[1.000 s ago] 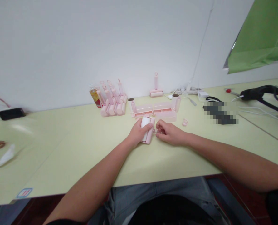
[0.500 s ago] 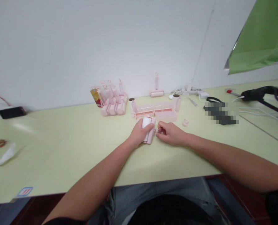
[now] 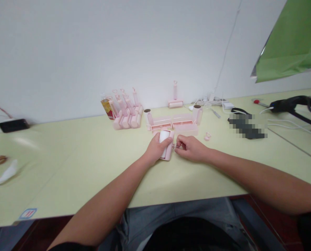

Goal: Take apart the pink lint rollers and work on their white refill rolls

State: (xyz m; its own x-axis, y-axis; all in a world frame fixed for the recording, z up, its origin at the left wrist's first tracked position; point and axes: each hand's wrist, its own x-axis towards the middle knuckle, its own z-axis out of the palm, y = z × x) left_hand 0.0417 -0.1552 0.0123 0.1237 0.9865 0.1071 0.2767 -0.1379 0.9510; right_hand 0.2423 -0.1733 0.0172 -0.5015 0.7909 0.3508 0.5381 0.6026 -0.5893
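A pink lint roller (image 3: pixel 168 152) with a white roll is held in my left hand (image 3: pixel 153 150), thumb across its front and fingers behind it. A short, partly clear stem (image 3: pixel 173 146) sticks out from its right side. Around the outer end of that stem, the fingers of my right hand (image 3: pixel 193 148) are curled closed, and they hide most of the handle. Just beyond the roller lie open pink roller cases (image 3: pixel 185 129). To the right of my right hand is a small pink loop piece (image 3: pixel 207 136).
Several assembled pink lint rollers (image 3: pixel 127 118) stand at the back left beside a yellow-and-red carton (image 3: pixel 107 108). Another lint roller (image 3: pixel 175 103) stands by the wall. Brown-ended rolls (image 3: pixel 197 115) stand near the cases. Cables, a power strip (image 3: pixel 210 101) and black straps (image 3: pixel 291 106) occupy the right.
Both hands keep the same hold on the lint roller, with hardly any movement. The view has shifted very slightly.
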